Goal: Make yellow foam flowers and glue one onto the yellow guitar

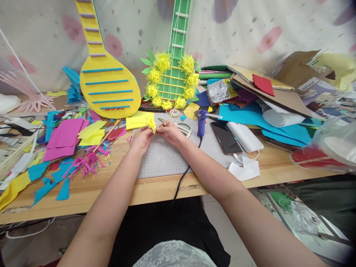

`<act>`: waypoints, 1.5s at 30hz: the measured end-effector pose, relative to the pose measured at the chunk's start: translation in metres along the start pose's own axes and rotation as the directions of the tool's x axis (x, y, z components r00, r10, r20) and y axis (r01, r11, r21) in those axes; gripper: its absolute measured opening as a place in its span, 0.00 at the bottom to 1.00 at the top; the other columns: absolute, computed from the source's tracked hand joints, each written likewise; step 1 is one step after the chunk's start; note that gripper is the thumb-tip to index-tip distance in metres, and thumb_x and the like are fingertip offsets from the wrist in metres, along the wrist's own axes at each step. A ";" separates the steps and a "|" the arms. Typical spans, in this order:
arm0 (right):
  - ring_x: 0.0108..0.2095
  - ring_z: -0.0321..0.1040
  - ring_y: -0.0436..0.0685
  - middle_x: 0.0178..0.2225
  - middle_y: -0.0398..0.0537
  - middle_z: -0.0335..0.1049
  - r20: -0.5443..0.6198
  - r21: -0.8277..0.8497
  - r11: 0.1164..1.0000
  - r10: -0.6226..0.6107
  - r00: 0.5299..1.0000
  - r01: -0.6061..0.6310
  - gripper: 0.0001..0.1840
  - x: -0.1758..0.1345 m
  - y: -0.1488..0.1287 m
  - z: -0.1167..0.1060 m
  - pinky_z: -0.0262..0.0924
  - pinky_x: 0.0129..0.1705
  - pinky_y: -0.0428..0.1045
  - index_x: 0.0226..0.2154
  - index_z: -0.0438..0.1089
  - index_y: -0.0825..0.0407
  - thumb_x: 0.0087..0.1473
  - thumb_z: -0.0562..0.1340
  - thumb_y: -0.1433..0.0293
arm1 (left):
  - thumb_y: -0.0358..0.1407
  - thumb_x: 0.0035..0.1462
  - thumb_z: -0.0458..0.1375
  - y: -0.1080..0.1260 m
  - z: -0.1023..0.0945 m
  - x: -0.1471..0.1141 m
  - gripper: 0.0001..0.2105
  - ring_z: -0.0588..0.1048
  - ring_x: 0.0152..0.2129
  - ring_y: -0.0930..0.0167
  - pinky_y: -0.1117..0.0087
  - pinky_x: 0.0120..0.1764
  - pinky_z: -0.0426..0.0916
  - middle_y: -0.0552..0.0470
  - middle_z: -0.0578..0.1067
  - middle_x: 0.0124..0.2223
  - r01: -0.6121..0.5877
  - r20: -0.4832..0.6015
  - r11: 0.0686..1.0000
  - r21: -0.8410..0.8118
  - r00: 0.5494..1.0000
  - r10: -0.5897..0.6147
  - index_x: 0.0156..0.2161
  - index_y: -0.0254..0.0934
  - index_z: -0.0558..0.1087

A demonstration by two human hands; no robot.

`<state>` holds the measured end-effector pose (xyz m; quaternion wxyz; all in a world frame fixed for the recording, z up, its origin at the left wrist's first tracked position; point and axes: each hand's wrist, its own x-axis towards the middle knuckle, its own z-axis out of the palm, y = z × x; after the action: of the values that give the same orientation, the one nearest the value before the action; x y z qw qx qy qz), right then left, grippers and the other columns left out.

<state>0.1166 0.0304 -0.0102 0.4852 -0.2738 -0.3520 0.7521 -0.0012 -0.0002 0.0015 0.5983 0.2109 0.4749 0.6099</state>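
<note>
Yellow paper flower (151,123) — clamped at the left fingers' (147,133) tips — right fingers (164,129) bunched together just beside.

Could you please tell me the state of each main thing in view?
Yellow paper flower: scrunched, in the left hand
Right hand: beside the flower, grip unclear
Glue gun: on the cutting mat, glue stick inserted, heat unclear
Smartphone: screen dark, cable plugged in
Scissors: partly hidden, opening unclear
Green model instrument: standing, ringed with yellow flowers
Yellow model instrument: standing
</note>
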 end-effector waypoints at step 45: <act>0.21 0.61 0.45 0.14 0.31 0.56 -0.083 0.118 0.992 -0.023 0.996 0.033 0.24 0.012 0.012 -0.007 0.60 0.32 0.45 0.20 0.49 0.49 0.31 0.64 0.85 | 0.25 0.56 0.54 0.002 0.012 -0.005 0.04 0.72 0.23 0.80 0.81 0.29 0.68 0.54 0.74 0.26 0.178 -0.050 0.913 -0.367 0.976 -0.210 0.34 0.33 0.71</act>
<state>0.1115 0.0399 -0.0248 0.5251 -0.2698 -0.2900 0.7533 0.0091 -0.0003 0.0100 0.6630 0.0222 0.3994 0.6328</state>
